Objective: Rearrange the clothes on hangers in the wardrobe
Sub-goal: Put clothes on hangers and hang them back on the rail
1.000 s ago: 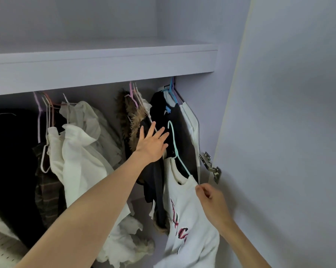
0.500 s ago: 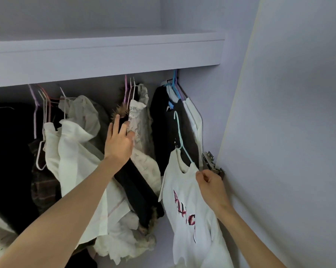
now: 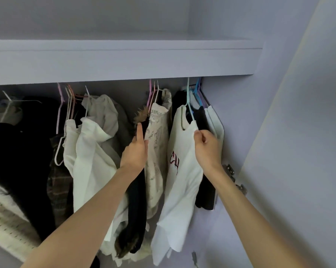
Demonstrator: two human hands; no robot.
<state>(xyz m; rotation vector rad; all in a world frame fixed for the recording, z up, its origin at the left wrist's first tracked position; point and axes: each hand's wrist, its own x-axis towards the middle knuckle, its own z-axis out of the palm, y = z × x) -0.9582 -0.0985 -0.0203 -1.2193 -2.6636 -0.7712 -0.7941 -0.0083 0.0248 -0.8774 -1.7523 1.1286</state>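
While the left hand (image 3: 134,151) parts clothes, the right hand (image 3: 206,146) pinches the white T-shirt (image 3: 179,182) (hanging).

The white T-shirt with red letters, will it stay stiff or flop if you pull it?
Probably floppy: the white T-shirt hangs in soft folds where the right hand pinches its shoulder. Likely light; a thin blue hanger carries it.

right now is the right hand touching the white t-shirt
Touching. The head view shows the right hand pinching the shoulder of the white t-shirt beside its light blue hanger.
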